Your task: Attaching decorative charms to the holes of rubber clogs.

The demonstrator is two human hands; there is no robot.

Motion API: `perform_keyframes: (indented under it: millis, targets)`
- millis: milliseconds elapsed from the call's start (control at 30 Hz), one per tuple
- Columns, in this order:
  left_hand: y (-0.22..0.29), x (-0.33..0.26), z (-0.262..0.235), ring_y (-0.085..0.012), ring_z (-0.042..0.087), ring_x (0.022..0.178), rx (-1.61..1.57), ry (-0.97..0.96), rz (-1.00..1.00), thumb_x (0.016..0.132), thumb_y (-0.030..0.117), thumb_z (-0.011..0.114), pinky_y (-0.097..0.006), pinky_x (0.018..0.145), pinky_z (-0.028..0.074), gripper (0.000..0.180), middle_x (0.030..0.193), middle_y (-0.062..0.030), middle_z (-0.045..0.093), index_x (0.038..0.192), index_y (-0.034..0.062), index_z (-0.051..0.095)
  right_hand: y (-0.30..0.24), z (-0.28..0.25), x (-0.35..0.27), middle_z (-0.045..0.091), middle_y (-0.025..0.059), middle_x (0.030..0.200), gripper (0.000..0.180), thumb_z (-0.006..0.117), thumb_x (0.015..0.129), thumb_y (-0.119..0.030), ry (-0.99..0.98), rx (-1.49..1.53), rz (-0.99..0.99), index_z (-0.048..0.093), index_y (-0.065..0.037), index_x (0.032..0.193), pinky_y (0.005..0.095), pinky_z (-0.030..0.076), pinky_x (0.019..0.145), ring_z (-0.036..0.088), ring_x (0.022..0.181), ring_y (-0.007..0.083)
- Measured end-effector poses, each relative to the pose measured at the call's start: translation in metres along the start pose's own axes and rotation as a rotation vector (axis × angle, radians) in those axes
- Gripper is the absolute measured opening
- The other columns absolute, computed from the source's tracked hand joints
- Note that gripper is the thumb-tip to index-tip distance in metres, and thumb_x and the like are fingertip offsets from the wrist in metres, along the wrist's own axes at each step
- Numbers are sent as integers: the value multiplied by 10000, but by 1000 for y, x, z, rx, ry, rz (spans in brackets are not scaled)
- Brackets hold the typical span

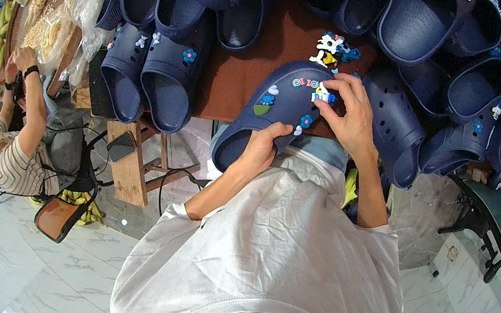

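A navy clog (249, 128) rests slanted against the table's near edge, its toe pointing away from me. My left hand (261, 148) grips the clog's side by the foot opening, thumb on top. My right hand (353, 112) pinches a small white charm (322, 94) with blue and yellow bits, against the clog's upper; whether it is seated in a hole cannot be made out. Other charms sit on the upper: a green and blue one (263, 106), a blue flower (306, 121) and pink and white round pieces (305, 84). Loose charms (328, 48) lie beyond the toe.
Undecorated and decorated navy clogs (168, 92) crowd the brown table (286, 32) at left, back and right. A wooden stool (129, 169) stands below at left. Farther left, a person in a striped top (16, 155) works at another table. A dark chair (494, 219) is at right.
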State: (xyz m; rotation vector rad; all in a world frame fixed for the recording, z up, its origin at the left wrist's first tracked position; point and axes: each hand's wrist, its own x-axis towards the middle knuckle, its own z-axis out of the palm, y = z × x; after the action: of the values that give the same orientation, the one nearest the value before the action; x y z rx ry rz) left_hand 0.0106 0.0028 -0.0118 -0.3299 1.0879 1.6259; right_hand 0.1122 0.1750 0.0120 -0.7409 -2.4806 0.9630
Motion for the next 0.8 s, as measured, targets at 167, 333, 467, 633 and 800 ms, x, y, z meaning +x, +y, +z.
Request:
perform_keyframes:
  millis: [167,333,467,633,800]
  targets:
    - [1,-1,2,-160,622,860,-37,-26,12,796,-8,628,-301,835,480,127,930,-62,658,923,-18,643,1,1,0,542,144,1177,341,743,806,-230,-27,-27,-17,636,-89,1097,427,448,933,546,1103,348]
    - [-1,0,0,-157,619,859,-25,-22,-2,797,-6,628,-310,826,478,133,924,-54,654,929,-8,642,3,0,2,545,139,1171,346,744,807,-230,-45,-35,-20,637,-89,1103,422,449,933,549,1101,346]
    - [-2,2,-7,-203,632,903,-10,-20,-20,782,39,624,-344,882,480,249,1003,-88,661,1022,-25,622,3,-7,3,585,127,1108,278,709,837,-205,-19,82,2,644,-81,1077,413,459,897,576,1052,327]
    - [0,0,-14,-183,624,896,-85,-11,-15,798,8,615,-323,855,481,213,988,-76,652,1008,-25,621,29,-17,5,644,103,973,138,601,899,-132,156,-43,94,664,-82,1012,415,456,821,598,957,311]
    - [7,-3,-8,-196,628,937,-129,28,22,799,17,617,-318,879,496,248,1009,-89,645,1037,-51,600,45,-27,6,650,74,943,121,601,887,-120,251,-302,48,677,-110,981,402,422,791,588,893,289]
